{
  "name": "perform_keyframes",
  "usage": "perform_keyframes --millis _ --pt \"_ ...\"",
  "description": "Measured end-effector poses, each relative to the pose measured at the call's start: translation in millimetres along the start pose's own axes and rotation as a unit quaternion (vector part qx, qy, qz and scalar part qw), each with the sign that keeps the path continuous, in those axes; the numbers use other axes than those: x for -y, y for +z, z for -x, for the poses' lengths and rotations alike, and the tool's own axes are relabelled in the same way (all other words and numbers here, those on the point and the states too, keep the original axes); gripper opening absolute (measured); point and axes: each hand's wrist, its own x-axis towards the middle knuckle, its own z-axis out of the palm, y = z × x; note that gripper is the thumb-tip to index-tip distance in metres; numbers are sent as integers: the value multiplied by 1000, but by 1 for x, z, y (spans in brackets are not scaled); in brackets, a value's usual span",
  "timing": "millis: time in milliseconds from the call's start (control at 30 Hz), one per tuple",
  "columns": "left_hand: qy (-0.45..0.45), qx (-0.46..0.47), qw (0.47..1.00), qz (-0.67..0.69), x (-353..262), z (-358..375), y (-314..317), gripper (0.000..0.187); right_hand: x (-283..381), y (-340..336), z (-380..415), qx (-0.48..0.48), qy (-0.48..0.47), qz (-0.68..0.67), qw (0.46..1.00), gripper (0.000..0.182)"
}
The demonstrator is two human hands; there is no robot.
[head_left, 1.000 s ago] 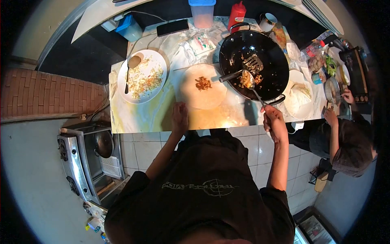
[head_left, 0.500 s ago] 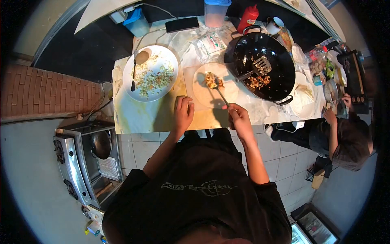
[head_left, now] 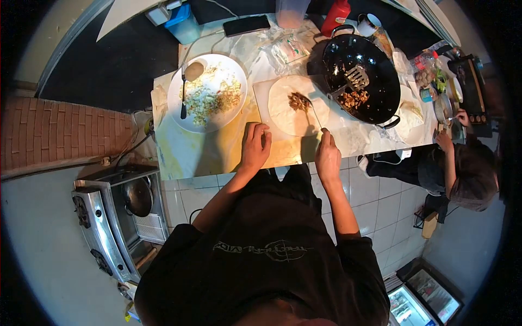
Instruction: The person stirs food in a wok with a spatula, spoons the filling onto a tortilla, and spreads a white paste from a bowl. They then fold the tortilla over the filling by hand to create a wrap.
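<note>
A round, pale flatbread wrapper (head_left: 283, 115) lies on the table by its front edge, with a small heap of brown chopped filling (head_left: 298, 101) on it. My right hand (head_left: 328, 156) grips a thin-handled metal spoon (head_left: 316, 116), whose bowl end rests at the heap. To the left of the wrapper, my left hand (head_left: 255, 146) is at the table edge, fingers loosely bent, thumb apart, holding nothing. A black wok (head_left: 378, 70) stands on the right, containing more brown filling (head_left: 353, 99) and a slotted spatula (head_left: 357, 79).
A white plate (head_left: 232, 68) holds chopped vegetables and a dark-handled ladle (head_left: 184, 103). Behind are a phone (head_left: 246, 25), a plastic packet (head_left: 291, 49), a red squeeze bottle (head_left: 336, 17) and a mug (head_left: 368, 25). Another person (head_left: 473, 171) works at the far right.
The spoon has gone from holding filling over the wrapper to resting against the heap lying on it. My right hand has turned over the handle. The view has shifted slightly.
</note>
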Motion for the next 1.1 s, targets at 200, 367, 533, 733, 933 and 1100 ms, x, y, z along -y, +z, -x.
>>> perform_keyframes --millis 200,367,533,733,933,1100 --pt "0 4 1000 7 0 0 -2 18 5 -6 0 -21 11 -12 1000 34" --pt "-1 15 1000 -1 -3 1 -3 19 5 -11 8 -37 5 -46 998 33" --pt "0 3 1000 12 -1 1 -2 19 28 -45 16 -90 23 -157 983 23" --pt "1 11 1000 4 -1 -2 2 19 17 -100 21 -72 146 -392 906 22" --pt "-18 -18 999 19 -15 -8 1 22 -65 -138 0 -131 149 -271 942 21" --pt "-13 -77 996 34 -63 -39 19 33 -97 -173 -27 -169 109 -100 974 19"
